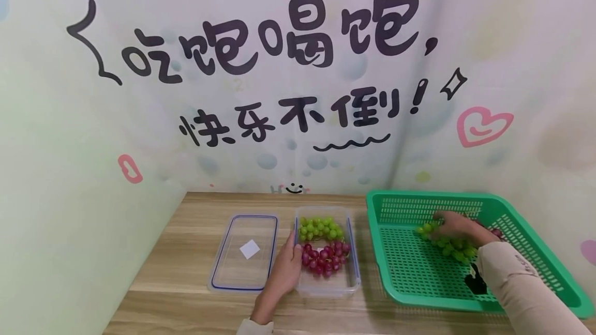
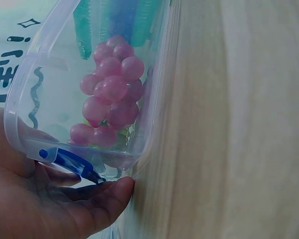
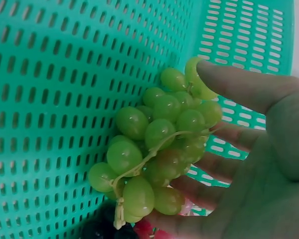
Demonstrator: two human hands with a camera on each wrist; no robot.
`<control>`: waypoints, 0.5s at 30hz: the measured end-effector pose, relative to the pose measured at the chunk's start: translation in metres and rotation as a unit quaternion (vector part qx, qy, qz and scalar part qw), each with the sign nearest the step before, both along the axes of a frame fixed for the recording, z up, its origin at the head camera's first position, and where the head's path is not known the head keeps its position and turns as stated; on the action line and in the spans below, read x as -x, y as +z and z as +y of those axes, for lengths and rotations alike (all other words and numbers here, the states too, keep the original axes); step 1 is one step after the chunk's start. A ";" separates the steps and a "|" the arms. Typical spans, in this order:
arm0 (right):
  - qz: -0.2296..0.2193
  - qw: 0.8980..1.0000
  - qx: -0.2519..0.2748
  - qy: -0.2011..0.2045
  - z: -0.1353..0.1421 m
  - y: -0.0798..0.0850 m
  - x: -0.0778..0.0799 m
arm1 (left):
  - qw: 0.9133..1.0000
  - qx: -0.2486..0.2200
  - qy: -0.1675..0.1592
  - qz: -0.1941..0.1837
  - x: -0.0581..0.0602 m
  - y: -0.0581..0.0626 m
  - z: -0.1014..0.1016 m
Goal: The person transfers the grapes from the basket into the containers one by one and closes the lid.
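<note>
Inside the green basket, my right hand holds a bunch of green grapes, thumb on one end and fingers behind it. Its stem hangs along the near side in the right wrist view. My left hand rests against the left side of a clear plastic container, fingers by a blue latch and low on the wall. In that container lie another green grape bunch at the far end and a red grape bunch in the middle.
The green perforated basket stands on the right of the wooden table. Dark grapes and reddish ones lie in it. A clear lid with a blue seal lies left of the container. A printed wall rises behind.
</note>
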State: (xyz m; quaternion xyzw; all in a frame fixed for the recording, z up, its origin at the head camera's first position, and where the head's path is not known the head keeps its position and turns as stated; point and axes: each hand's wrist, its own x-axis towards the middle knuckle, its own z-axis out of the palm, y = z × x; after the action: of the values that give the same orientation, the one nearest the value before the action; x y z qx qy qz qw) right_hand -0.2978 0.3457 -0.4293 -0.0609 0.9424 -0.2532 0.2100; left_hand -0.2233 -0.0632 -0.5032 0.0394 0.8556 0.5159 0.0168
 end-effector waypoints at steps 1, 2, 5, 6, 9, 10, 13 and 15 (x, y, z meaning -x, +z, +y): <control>-0.003 1.000 -0.001 0.001 0.001 -0.001 0.000 | 1.000 0.000 0.000 0.001 0.000 0.000 0.000; -0.004 1.000 -0.003 0.002 0.002 -0.002 0.000 | 1.000 0.000 0.000 0.003 0.000 0.000 0.000; -0.012 1.000 -0.005 0.001 0.005 -0.004 0.000 | 1.000 -0.002 0.000 0.003 0.000 0.000 0.000; -0.014 1.000 -0.003 -0.002 0.005 -0.005 0.000 | 1.000 -0.002 -0.001 0.003 0.000 0.001 0.000; -0.020 1.000 -0.006 -0.007 0.006 -0.006 -0.001 | 1.000 -0.003 -0.002 -0.001 0.000 0.002 0.000; -0.018 1.000 -0.008 -0.004 0.006 -0.006 -0.001 | 1.000 -0.004 -0.002 -0.002 0.000 0.002 0.000; -0.012 1.000 -0.014 0.003 0.007 -0.007 -0.002 | 1.000 -0.004 -0.002 -0.003 0.000 0.002 0.000; -0.006 1.000 -0.017 0.010 0.008 -0.009 -0.003 | 1.000 -0.005 -0.001 -0.003 0.000 0.001 0.000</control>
State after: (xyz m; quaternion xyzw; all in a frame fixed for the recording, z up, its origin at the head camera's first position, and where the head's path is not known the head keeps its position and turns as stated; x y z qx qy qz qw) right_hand -0.2951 0.3540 -0.4382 -0.0652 0.9446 -0.2355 0.2192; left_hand -0.2235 -0.0634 -0.5018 0.0386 0.8531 0.5199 0.0198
